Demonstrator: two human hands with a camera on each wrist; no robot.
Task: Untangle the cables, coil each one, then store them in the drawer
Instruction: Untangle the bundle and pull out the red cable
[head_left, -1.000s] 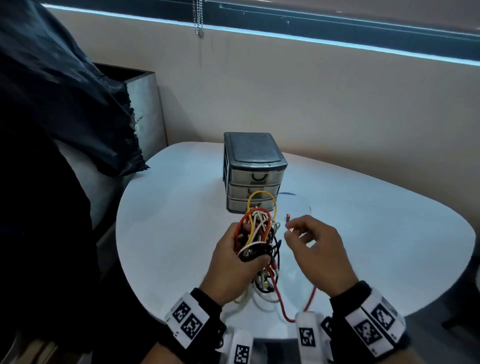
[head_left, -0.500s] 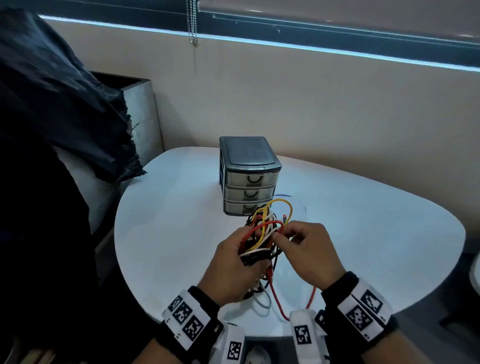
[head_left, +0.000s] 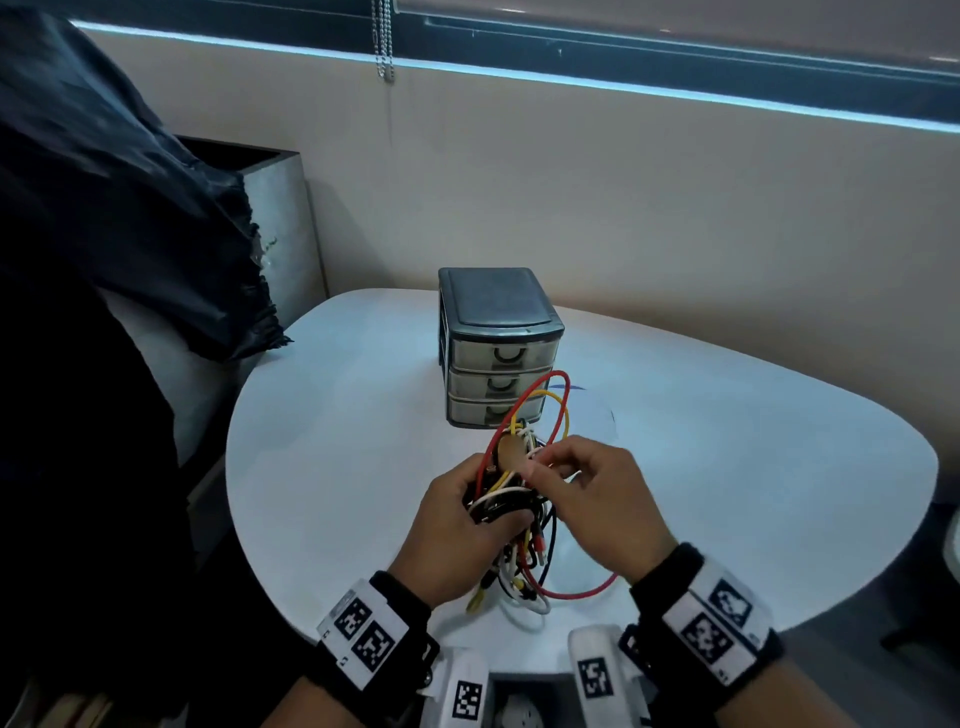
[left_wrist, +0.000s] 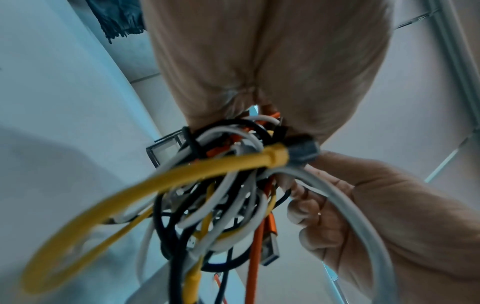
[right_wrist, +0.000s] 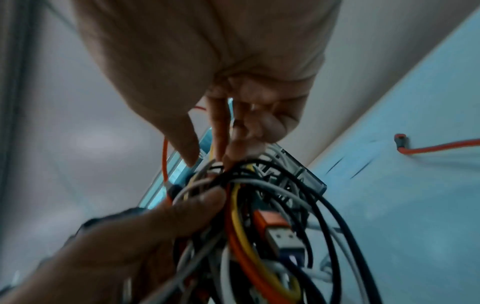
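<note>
— Gripping the tangle of cables (head_left: 511, 512), is that the left hand (head_left: 457, 535) at lower centre of the head view?

— Yes. Its fingers curl round the middle of the bundle, holding it up above the white tabletop (head_left: 332, 467). Black, white, yellow and red strands are knotted together there, and loose ends hang down to the tabletop near the bottom edge of the frame.

— And the right hand (head_left: 597, 504)?

— Just right of the bundle, touching it. Its thumb and fingertips are drawn together in among the strands at the top of the tangle; the right wrist view shows them pinching there, though which strand I cannot tell.

— Anything sticking out of the knot?

— A red loop (head_left: 540, 402) and a yellow loop (head_left: 558, 410) rise above both hands. A red cable also trails down in a curve on the tabletop, lower centre.

— What sits beyond?

— A small grey drawer unit (head_left: 498, 345), centre frame, three drawers, all closed. Farther back, a beige wall (head_left: 675, 218) and a bead chain (head_left: 383, 39) hanging at the top.
</note>
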